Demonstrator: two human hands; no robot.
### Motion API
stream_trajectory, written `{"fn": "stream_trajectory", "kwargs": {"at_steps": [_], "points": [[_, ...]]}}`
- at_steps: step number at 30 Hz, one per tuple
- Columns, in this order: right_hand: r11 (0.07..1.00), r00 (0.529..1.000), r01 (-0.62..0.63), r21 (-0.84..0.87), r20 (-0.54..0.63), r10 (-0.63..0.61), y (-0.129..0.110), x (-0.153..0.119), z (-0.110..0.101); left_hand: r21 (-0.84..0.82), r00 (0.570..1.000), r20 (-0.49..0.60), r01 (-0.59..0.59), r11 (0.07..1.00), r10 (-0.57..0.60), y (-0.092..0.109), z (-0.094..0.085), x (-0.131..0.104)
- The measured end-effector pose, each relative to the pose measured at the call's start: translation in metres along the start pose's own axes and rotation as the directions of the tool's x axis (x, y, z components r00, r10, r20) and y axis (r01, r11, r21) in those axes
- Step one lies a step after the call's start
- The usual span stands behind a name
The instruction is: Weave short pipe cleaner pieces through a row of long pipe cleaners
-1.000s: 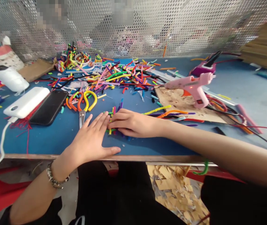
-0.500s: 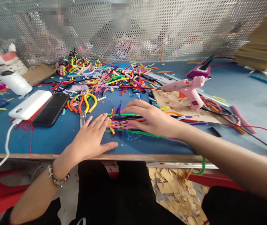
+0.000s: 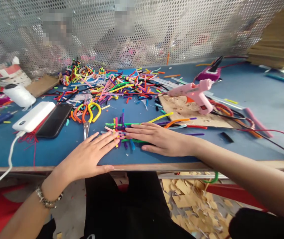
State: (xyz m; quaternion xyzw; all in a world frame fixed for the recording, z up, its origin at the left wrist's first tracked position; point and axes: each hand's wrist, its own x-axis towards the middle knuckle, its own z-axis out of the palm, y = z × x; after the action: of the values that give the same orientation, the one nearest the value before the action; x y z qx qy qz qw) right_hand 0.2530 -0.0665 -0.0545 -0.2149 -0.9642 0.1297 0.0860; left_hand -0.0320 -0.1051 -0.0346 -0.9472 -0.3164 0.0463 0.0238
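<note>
- While the left hand point(image 3: 90, 156) lies open on the pipe-cleaner weave point(image 3: 122, 134), the right hand point(image 3: 166, 141) meets it, flat too!
- Weave's on the blue surface point(image 3: 57, 156): scissors point(image 3: 86, 127) ten o'clock, glue gun point(image 3: 196, 94) two!

1. A white power bank point(image 3: 34, 116) is lying on the blue worktop point(image 3: 263, 109), a white cable point(image 3: 11, 156) trailing from its near end over the edge.
2. A black phone point(image 3: 54, 121) is lying just beside it, red strings point(image 3: 29, 136) showing near both.
3. A pink glue gun point(image 3: 200, 96) is resting over a stained cardboard sheet point(image 3: 175, 109).
4. A stack of brown sheets point(image 3: 276, 43) is standing at the far right.
5. A perforated metal screen point(image 3: 154, 30) is rising behind the worktop.
6. Brown scraps point(image 3: 194, 212) are covering part of the floor below.
</note>
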Motion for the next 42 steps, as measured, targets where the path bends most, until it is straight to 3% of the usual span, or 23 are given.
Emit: {"fn": "stream_trajectory", "kwargs": {"at_steps": [6, 12, 17, 19, 20, 22, 26, 29, 32, 36, 42], "points": [[1.0, 0.999, 0.016, 0.024, -0.046, -0.014, 0.002, -0.002, -0.001, -0.079, 0.997, 0.012, -0.079, 0.994, 0.08, -0.015, -0.003, -0.005], [0.996, 0.992, 0.087, 0.004, -0.094, -0.086, 0.005, -0.003, -0.001, -0.153, 0.995, 0.048, -0.083, 0.985, 0.091, -0.019, -0.013, -0.005], [0.994, 0.994, 0.081, -0.072, -0.071, -0.086, 0.002, 0.0, -0.003, -0.175, 0.997, 0.037, -0.065, 0.982, 0.073, -0.02, -0.038, 0.027], [0.993, 0.996, 0.064, -0.101, -0.055, -0.07, -0.001, 0.0, -0.003, -0.074, 0.999, 0.0, 0.046, 0.996, -0.046, -0.019, -0.042, 0.047], [0.993, 0.997, 0.05, -0.111, -0.049, -0.056, -0.002, 0.0, -0.002, 0.013, 0.996, -0.02, 0.091, 0.996, -0.091, -0.018, -0.041, 0.057], [0.993, 0.999, 0.02, -0.117, -0.039, -0.025, -0.003, -0.001, -0.001, 0.093, 0.997, -0.011, 0.074, 0.993, -0.073, -0.017, -0.035, 0.071], [0.999, 1.0, -0.009, -0.041, -0.029, 0.008, -0.002, -0.002, -0.003, 0.009, 0.985, 0.17, 0.03, 1.0, -0.031, -0.022, -0.016, 0.078], [0.997, 0.997, -0.065, 0.041, -0.044, 0.067, -0.001, 0.005, -0.008, 0.002, 0.979, 0.185, 0.082, 0.997, -0.081, -0.025, -0.006, 0.073], [0.993, 0.991, -0.118, -0.009, -0.066, 0.118, 0.002, 0.017, -0.009, -0.006, 0.974, 0.19, 0.126, 0.992, -0.122, -0.024, -0.004, 0.072], [0.987, 0.996, -0.064, -0.146, -0.073, 0.054, 0.009, 0.029, -0.006, -0.024, 0.969, 0.199, 0.153, 0.988, -0.145, -0.022, -0.006, 0.072], [0.98, 0.997, -0.029, -0.196, -0.076, 0.014, 0.013, 0.028, -0.002, -0.054, 0.966, 0.206, 0.17, 0.984, -0.156, -0.023, -0.005, 0.073]]}}
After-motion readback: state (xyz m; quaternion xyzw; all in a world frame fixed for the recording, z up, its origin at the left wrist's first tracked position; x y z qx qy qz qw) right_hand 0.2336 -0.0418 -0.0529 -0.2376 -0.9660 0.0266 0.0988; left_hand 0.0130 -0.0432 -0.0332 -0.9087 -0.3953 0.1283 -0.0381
